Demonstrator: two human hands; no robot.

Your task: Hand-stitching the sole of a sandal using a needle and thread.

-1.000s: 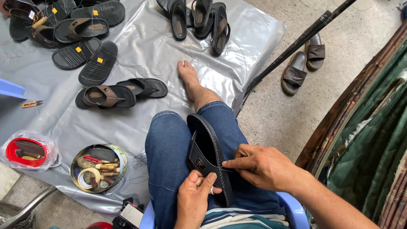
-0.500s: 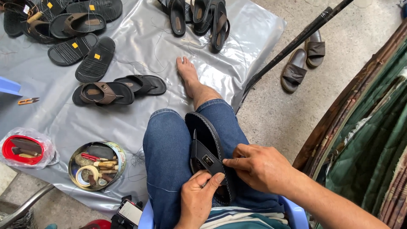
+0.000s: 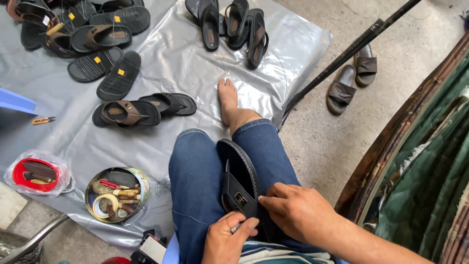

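Head view, looking down on a seated person in blue jeans, one bare foot (image 3: 228, 100) out on a grey plastic sheet (image 3: 185, 54) spread over the concrete floor. A black sandal (image 3: 240, 182) lies lengthwise on the lap, between the thighs, sole edge up, strap with a small metal buckle facing left. Left hand (image 3: 227, 239) grips the near end of the sandal from below, fingers curled closed on the strap, thumb lying across it. Right hand (image 3: 297, 211) rests on the sandal's right side, fingers drawn narrow and pinched at the strap edge just beside the buckle; whether it holds anything small there I cannot tell. The two hands nearly touch. To the left on the sheet, near the knee, a round tin (image 3: 117, 194) filled with tape rolls and small tools; further left, a red lid in a clear bag (image 3: 36, 173). Beyond the tin, a pair of brown-strapped sandals (image 3: 141, 108). Far left, a heap of dark sandals (image 3: 73, 29), some with yellow tags; far centre, another cluster of black sandals (image 3: 234, 24). Off the sheet to the right, two grey slides (image 3: 354, 76) on the floor, a dark pole (image 3: 351, 49) running diagonally past them.
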